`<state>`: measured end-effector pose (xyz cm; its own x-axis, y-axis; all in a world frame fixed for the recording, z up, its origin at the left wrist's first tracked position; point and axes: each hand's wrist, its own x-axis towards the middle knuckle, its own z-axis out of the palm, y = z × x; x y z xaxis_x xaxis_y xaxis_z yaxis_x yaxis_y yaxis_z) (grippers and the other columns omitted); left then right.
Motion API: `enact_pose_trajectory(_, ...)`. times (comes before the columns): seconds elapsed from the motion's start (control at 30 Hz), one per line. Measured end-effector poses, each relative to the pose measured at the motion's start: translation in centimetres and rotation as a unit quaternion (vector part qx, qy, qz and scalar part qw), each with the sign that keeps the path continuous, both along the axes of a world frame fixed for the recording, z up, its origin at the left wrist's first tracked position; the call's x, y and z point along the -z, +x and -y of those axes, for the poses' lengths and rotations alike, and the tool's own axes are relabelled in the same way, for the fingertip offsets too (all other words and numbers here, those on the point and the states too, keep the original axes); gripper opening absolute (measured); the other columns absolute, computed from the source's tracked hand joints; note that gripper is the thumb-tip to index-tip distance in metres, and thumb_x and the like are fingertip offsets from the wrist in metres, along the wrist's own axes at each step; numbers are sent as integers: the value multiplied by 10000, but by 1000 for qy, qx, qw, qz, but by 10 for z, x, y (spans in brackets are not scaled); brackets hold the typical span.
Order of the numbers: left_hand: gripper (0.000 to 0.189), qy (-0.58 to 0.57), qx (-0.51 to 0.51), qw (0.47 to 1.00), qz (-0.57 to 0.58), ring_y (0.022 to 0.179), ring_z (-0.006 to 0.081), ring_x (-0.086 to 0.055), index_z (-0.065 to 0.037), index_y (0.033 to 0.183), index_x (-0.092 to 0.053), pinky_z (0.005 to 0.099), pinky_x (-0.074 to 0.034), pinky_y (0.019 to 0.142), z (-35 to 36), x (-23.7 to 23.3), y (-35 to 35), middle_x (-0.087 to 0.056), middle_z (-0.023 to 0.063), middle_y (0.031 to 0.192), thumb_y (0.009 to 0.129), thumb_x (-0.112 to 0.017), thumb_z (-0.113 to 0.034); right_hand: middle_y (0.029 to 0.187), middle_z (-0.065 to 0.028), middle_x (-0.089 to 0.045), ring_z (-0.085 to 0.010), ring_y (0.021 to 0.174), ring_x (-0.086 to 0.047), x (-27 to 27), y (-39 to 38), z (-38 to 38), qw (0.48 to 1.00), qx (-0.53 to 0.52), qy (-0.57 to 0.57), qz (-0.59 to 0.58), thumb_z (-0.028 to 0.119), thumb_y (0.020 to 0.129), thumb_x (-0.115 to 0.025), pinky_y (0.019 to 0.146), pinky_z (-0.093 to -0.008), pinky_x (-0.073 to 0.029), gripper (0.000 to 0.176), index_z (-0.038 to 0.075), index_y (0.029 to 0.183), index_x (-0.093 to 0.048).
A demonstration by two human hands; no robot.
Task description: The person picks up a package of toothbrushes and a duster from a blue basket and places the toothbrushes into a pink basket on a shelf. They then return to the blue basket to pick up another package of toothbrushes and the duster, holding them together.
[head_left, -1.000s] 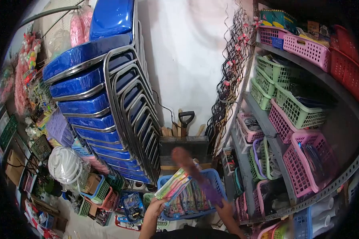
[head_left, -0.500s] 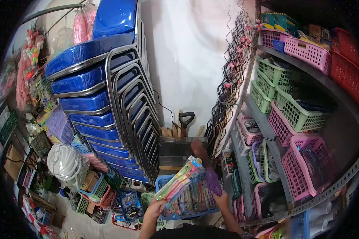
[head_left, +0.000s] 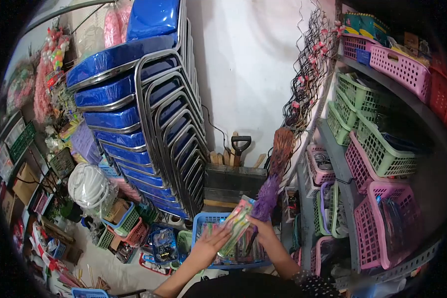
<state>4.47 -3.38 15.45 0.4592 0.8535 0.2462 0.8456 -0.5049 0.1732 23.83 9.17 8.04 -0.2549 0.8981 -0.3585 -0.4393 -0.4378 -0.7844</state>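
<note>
Holding a fluffy purple-and-brown duster [head_left: 267, 198] in the curled fingers of the right hand [head_left: 264, 233], seeming to touch the bright packet [head_left: 238, 226] too — up over the blue basket [head_left: 207, 215]. Resting the left hand [head_left: 208, 248] on the packet with straight fingers, can't tell if pinching. Looks busy handling one packet — next calls for a steady hold on both

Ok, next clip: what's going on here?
A person's right hand holds a purple-and-brown duster, pointing away from the body. Their left hand lies against a colourful packet over a blue basket, which holds more packets. Stacked blue chairs stand to the left, and shelves with plastic baskets to the right.
</note>
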Motion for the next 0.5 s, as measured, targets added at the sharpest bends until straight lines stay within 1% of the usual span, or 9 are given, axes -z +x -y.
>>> enact_pose_trajectory(0.13,587,112,-259,918,278,1236,351,-347,-10,1251,-408,447,-265,1017,-3,2,13,-320,185,1364,695,-593,-32,1063,-74,-559,-242,958,-572,8,3,-14,998,31,-7,-51,20,735,-670,768,-381,-501,414,81,1103,-491)
enact_pose_trajectory(0.17,546,80,-274,858,426,1221,317,-377,12,1249,-398,415,-277,1014,-6,27,10,-359,185,1342,795,-585,-227,1063,-60,-559,-229,967,-565,8,2,-17,997,44,-8,-67,35,723,-689,747,-368,-504,417,94,1090,-502)
enact_pose_trajectory(0.2,546,79,-276,859,425,1221,317,-377,12,1249,-398,415,-277,1014,-11,47,9,-359,185,1342,795,-585,-227,1063,-60,-559,-229,967,-565,6,2,-19,997,43,-10,-68,35,723,-689,747,-368,-504,417,94,1090,-502)
enact_pose_trajectory(0.23,547,-52,-227,703,672,1213,301,-388,19,1251,-389,406,-288,1009,-15,66,8,-387,174,1323,836,-512,-316,1061,-58,-559,-228,967,-563,4,2,-19,996,52,-4,-79,32,724,-688,756,-370,-500,419,99,1094,-501)
enact_pose_trajectory(0.27,575,-178,-155,471,850,1205,285,-399,26,1254,-380,397,-300,1003,-16,72,10,-414,164,1304,878,-439,-405,1058,-57,-560,-226,968,-562,3,4,-19,994,62,3,-88,30,726,-686,765,-373,-497,422,103,1098,-500)
enact_pose_trajectory(0.3,635,-214,-85,411,882,1191,268,-415,19,1253,-384,400,-318,992,-15,77,13,-458,141,1264,900,-303,-503,1058,-57,-560,-226,968,-562,4,5,-20,994,61,1,-85,30,726,-686,765,-373,-497,422,103,1098,-500)
enact_pose_trajectory(0.4,590,-218,-67,369,901,1172,264,-433,24,1235,-407,392,-334,980,-17,71,34,-454,151,1263,904,-353,-460,1065,-55,-555,-224,979,-554,2,7,-18,995,59,25,-76,31,734,-680,788,-408,-485,412,95,1097,-497)
enact_pose_trajectory(0.47,508,-234,-107,378,889,1123,251,-475,23,1213,-434,376,-361,957,-18,72,36,-497,144,1210,889,-466,-367,1081,-63,-546,-220,998,-542,-9,10,-12,997,32,64,-31,74,761,-671,828,-395,-454,411,63,1125,-479)
enact_pose_trajectory(0.5,470,-249,-157,435,851,1069,235,-519,15,1201,-443,360,-415,910,-21,74,32,-518,136,1178,870,-513,-311,1081,-63,-546,-220,998,-542,-2,13,-14,997,32,63,-30,74,761,-671,828,-395,-454,411,63,1125,-479)
